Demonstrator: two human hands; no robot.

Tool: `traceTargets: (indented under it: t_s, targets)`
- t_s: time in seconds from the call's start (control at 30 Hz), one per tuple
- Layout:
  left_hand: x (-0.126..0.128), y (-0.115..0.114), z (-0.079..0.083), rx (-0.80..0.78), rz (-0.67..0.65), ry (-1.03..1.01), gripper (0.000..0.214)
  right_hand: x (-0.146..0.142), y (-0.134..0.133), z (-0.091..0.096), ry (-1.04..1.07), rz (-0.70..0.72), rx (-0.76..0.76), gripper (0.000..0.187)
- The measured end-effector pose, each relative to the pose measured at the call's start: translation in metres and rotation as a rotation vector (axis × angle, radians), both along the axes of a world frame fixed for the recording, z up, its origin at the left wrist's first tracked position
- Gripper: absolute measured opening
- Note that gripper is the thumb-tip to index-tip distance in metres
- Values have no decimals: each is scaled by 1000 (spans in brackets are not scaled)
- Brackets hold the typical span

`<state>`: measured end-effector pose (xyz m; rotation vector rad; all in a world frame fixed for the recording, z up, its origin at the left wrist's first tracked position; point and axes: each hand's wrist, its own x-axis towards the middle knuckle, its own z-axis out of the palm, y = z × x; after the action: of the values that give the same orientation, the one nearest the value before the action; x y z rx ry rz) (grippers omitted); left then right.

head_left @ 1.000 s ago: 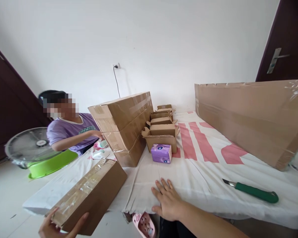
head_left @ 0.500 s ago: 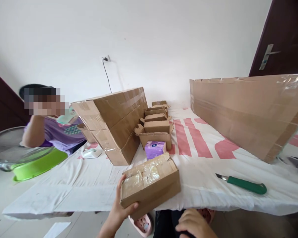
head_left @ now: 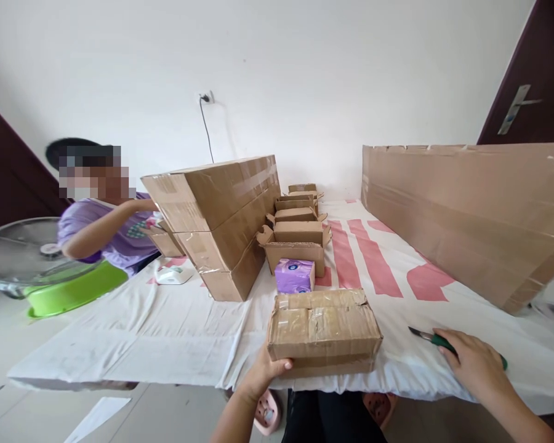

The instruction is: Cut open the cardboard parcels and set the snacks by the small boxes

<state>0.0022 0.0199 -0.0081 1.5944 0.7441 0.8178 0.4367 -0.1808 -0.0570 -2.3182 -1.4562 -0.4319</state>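
A taped cardboard box (head_left: 325, 332) sits at the table's front edge, its long side facing me. My left hand (head_left: 266, 368) grips its left end, thumb on the front face and the other fingers hidden behind. To the right, my right hand (head_left: 473, 360) is over the green handle of a utility knife (head_left: 443, 342), its fingers closed on the handle. The knife lies low at the tabletop, its blade out and pointing left. Just behind the box stands a purple tissue pack (head_left: 295, 275).
Several open small boxes (head_left: 295, 252) line up beside a stack of long cartons (head_left: 226, 227). A large cardboard panel or carton (head_left: 461, 215) stands at the right. Across the left side, a person in a purple shirt (head_left: 106, 227) reaches toward an open box (head_left: 165, 240); a fan (head_left: 23, 252) stands nearby.
My right hand has moved from my lap to the knife on the table. The box in my left hand has turned square to me and come down at the edge. The other person's arm has lowered.
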Motion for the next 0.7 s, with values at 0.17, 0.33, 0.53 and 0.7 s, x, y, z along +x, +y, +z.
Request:
traceTargets:
  t_s: [0.17,0.33,0.53,0.7]
  targets:
    - [4,3,5,12,-69,-28,113,-8,20,41,97,116,136,39]
    - [8,3,7,73,-45,-67,117,-72,62,133,103,357,321,37]
    - [9,2,7,130,-24,-135,124,-166,120,207,-86,770,38,36]
    - [10,3,7,121,-66,-185,122,-207,150,223,-202,812,-302,27]
